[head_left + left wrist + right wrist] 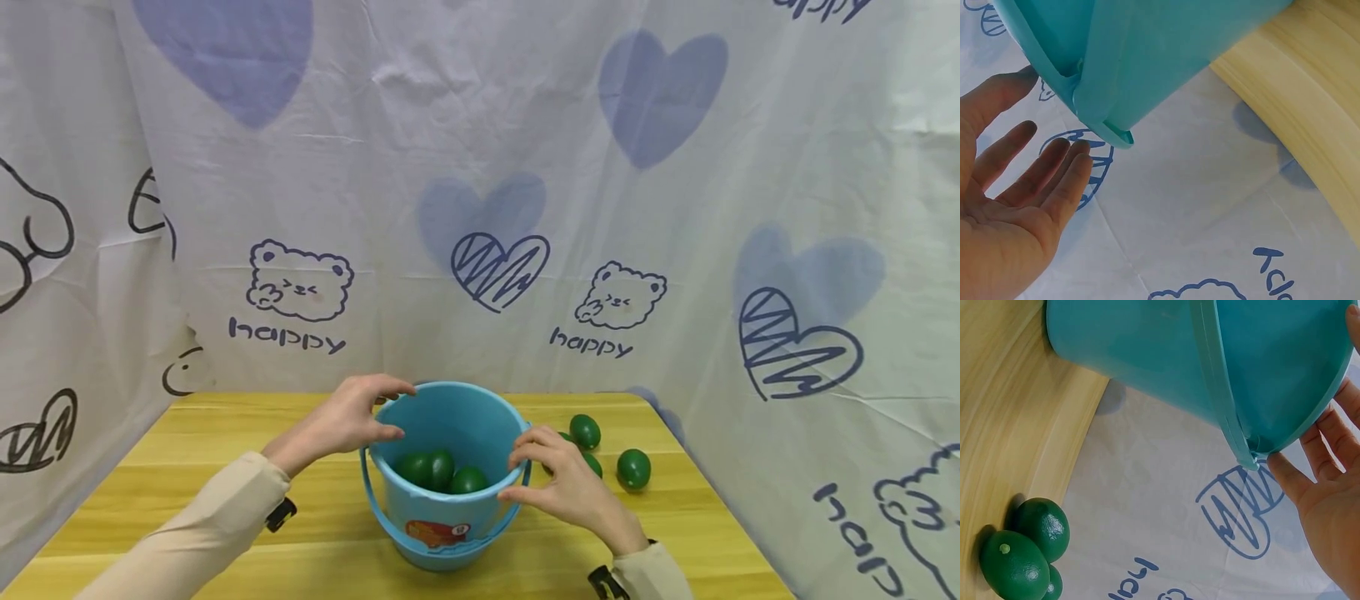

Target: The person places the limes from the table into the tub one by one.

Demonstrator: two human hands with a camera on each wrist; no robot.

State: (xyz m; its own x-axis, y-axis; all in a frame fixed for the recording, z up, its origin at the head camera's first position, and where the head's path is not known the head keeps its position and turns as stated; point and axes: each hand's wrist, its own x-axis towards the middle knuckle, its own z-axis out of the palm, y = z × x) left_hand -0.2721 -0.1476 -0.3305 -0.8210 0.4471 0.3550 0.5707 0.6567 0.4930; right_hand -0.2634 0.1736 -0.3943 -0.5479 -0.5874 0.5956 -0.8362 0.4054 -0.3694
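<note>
A light blue bucket (442,517) stands upright on the table, its handle hanging down at the front. Several dark green limes (468,480) lie inside it. At the bucket's left rim is my left hand (358,417), fingers spread and loosely bent; the left wrist view shows a gap between most fingers and the bucket (1147,56). My right hand (562,477) is at the opposite rim. In the right wrist view its relaxed fingers (1290,477) touch the rim from outside without curling round it.
Several more limes (633,469) lie on the wooden table (300,533) to the right of the bucket, partly behind my right hand. A white cloth (405,317) printed with hearts and bears hangs behind the table and along its sides.
</note>
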